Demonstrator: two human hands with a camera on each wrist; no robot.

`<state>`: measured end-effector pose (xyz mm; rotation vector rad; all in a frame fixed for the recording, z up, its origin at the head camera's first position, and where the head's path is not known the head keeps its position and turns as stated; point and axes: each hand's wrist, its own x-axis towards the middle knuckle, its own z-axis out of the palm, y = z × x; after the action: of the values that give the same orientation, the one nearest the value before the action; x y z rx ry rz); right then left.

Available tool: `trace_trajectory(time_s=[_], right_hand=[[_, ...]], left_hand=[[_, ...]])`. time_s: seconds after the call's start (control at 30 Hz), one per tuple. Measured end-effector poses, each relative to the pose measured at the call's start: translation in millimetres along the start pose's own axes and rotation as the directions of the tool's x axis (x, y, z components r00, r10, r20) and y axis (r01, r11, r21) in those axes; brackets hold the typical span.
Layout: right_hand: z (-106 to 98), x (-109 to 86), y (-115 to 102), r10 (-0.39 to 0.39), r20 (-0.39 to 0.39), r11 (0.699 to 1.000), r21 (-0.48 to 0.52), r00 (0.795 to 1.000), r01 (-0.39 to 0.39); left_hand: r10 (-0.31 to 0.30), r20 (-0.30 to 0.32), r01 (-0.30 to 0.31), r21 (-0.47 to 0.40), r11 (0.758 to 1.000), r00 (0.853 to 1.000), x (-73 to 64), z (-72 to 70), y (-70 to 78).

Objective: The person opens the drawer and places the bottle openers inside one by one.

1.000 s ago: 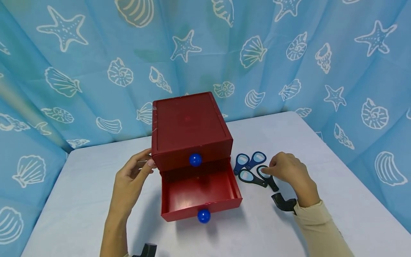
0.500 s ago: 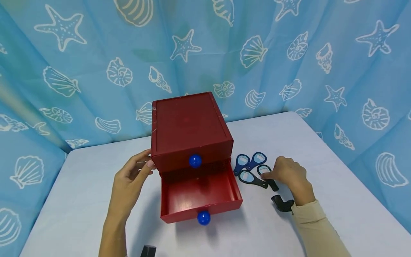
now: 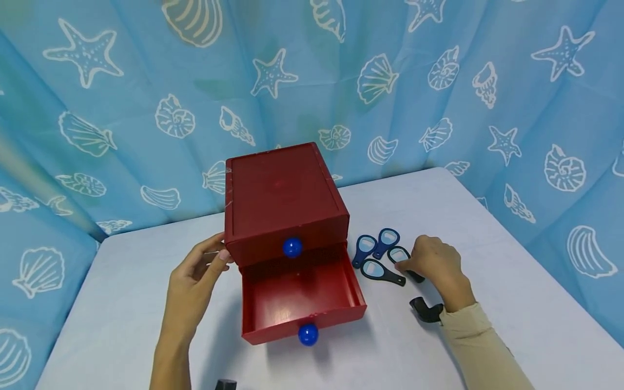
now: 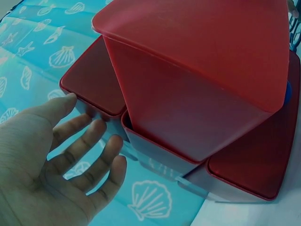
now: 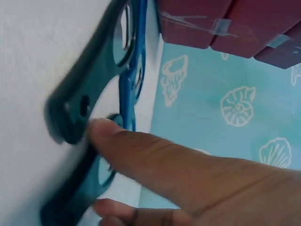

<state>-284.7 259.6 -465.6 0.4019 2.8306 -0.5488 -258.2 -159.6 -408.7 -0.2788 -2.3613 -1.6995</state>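
Note:
A red two-tier drawer box (image 3: 285, 189) stands on the table, its lower drawer (image 3: 298, 300) pulled out with nothing seen inside. My left hand (image 3: 192, 287) rests by the box's left side; in the left wrist view its fingers (image 4: 82, 146) are spread and loosely bent, gripping nothing. To the right of the box, my right hand (image 3: 436, 265) pinches the handle of a black-rimmed magnifying glass (image 3: 392, 250) between thumb and fingers. Another black magnifying glass (image 3: 382, 272) lies beside it, and two blue ones, a left one (image 3: 362, 252) and a right one (image 3: 387, 242), lie behind.
Blue knobs mark the shut upper drawer (image 3: 322, 232) and the pulled-out lower one. A black curved piece (image 3: 426, 310) sits by the right sleeve. A blue shell-print curtain (image 3: 292, 119) hangs behind the white tablecloth (image 3: 127, 292).
My right thumb has slid from the lens toward the black magnifying glass's handle, and the hand has come slightly lower. The left hand stays at the box. The head view has shifted a little.

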Motion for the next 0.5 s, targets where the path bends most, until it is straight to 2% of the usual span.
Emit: trace_trajectory(time_s=[0.13, 0.37, 0.5], right_hand=[[1.8, -2.3, 3.6, -0.013, 0.014, 1.0, 0.002, 1.0, 0.013], [3.5, 2.3, 0.9, -0.003, -0.022, 1.0, 0.001, 1.0, 0.003], [-1.4, 1.9, 1.5, -0.019, 0.006, 1.0, -0.002, 1.0, 0.019]], left_hand=[[-0.002, 0.005, 0.002, 0.0, 1.0, 1.0, -2.4, 0.5, -2.2], [0.033, -0.007, -0.033, -0.006, 0.999, 0.999, 1.1, -0.5, -3.3], [0.032, -0.005, -0.032, -0.012, 0.999, 0.999, 2.2, -1.0, -2.5]])
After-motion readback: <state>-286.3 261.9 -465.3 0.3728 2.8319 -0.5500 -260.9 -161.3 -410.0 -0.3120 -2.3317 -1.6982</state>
